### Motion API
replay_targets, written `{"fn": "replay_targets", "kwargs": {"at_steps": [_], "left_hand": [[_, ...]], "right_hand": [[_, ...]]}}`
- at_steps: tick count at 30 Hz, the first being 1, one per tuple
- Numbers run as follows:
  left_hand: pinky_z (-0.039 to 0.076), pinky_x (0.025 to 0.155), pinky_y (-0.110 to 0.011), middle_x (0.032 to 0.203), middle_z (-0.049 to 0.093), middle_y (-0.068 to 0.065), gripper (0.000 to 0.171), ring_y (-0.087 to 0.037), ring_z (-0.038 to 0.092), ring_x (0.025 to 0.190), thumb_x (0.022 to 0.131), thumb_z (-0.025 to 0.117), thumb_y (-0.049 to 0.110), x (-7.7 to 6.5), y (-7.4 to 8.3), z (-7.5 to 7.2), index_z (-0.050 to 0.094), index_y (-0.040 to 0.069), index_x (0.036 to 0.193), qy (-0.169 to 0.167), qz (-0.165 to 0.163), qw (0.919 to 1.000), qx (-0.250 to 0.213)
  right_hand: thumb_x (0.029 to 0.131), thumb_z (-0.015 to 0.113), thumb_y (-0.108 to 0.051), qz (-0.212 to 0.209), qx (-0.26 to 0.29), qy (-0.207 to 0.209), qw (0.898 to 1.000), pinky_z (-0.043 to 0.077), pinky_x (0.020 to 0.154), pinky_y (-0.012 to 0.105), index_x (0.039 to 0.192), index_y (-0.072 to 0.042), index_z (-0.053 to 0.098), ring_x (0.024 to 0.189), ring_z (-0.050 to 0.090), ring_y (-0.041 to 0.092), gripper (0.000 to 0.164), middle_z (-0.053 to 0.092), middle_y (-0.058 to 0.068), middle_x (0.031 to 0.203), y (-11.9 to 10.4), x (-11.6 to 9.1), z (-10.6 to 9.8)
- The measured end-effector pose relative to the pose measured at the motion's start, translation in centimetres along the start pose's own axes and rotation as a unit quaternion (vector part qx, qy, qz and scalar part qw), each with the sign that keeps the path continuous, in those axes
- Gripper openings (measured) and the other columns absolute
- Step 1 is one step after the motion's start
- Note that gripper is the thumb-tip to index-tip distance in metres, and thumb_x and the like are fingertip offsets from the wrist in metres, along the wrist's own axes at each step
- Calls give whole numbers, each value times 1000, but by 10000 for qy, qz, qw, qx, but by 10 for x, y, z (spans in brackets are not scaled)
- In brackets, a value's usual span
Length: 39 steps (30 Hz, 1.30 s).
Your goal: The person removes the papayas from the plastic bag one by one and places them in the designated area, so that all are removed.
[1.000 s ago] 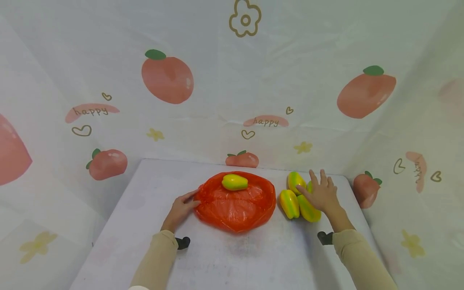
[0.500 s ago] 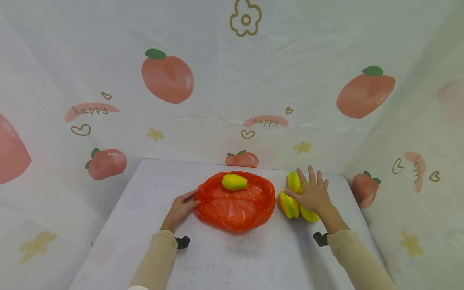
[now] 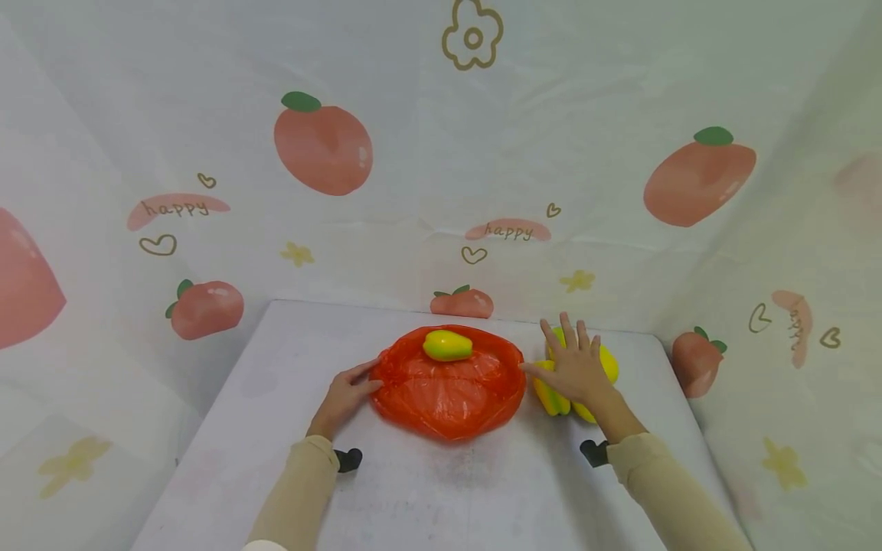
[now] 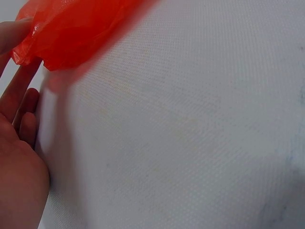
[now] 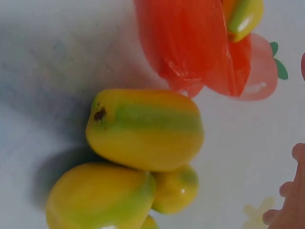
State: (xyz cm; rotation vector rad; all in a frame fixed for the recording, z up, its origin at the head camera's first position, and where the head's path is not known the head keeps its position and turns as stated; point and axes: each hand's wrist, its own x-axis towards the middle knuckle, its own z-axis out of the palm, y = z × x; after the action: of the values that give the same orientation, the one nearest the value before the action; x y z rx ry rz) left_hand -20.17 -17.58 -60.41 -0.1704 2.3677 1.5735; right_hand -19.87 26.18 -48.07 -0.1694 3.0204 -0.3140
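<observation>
A red plastic bag [image 3: 448, 402] lies spread on the table, with one yellow-green papaya [image 3: 448, 346] at its far side. In the right wrist view, bag film covers part of that papaya [image 5: 248, 19]. My left hand [image 3: 342, 402] pinches the bag's left edge; the left wrist view shows the thumb [image 4: 13, 36] over the film and a finger beneath. To the right of the bag, my right hand [image 3: 579, 373] is held with fingers spread above several more papayas [image 3: 551, 392], hiding part of them. Its thumb points toward the bag's right rim and holds nothing.
The white table [image 3: 441, 497] stretches toward the person in front of the bag. Behind and beside it stand white cloth walls [image 3: 413, 252] printed with fruit, hearts and flowers. Dark wrist mounts [image 3: 350, 460] stick out inward from both sleeves.
My right hand has moved left across the papayas toward the bag, fingers still spread, uncovering the rightmost fruit. The left hand, the bag and the papaya on it stay in place.
</observation>
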Motion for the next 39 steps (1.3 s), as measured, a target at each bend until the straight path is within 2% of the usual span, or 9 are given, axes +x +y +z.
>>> {"fn": "replay_targets", "kwargs": {"at_steps": [7,13,19,28,39], "left_hand": [[31,123,-60,161,46,-4,54,-33,31,155,97,68,38,2,0,0,54,32,149,-25,-38,10000,30],[32,123,-60,160,46,-3,53,-32,32,155,97,68,37,2,1,0,54,34,148,-17,-67,10000,63],[31,123,-61,161,45,-3,53,-33,31,155,97,67,37,3,1,-1,54,34,148,-34,-88,9999,51],[31,124,-60,161,46,-3,54,-33,32,155,96,69,38,2,0,-1,54,32,148,-50,-39,10000,-73],[29,125,-60,161,46,-5,54,-33,32,154,97,68,37,0,2,-1,54,30,149,3,-1,10000,-78]], "right_hand": [[85,48,-83,-186,-118,-73,9997,4,120,79,165,-21,16,156,2,54,106,0,19,173,-16,5,7],[86,52,-79,-635,-316,-63,9975,6,122,76,165,-21,18,157,5,51,104,5,19,173,-33,11,14],[87,54,-77,-964,-573,-238,9934,6,123,75,165,-26,18,158,6,49,100,4,16,173,-51,14,21],[86,54,-78,-1171,-566,-428,9906,9,124,74,165,-28,16,159,7,46,101,3,14,174,-71,22,33],[88,61,-70,-1486,-457,-591,9861,13,126,70,165,-27,17,159,9,44,99,5,13,174,-97,26,38]]}}
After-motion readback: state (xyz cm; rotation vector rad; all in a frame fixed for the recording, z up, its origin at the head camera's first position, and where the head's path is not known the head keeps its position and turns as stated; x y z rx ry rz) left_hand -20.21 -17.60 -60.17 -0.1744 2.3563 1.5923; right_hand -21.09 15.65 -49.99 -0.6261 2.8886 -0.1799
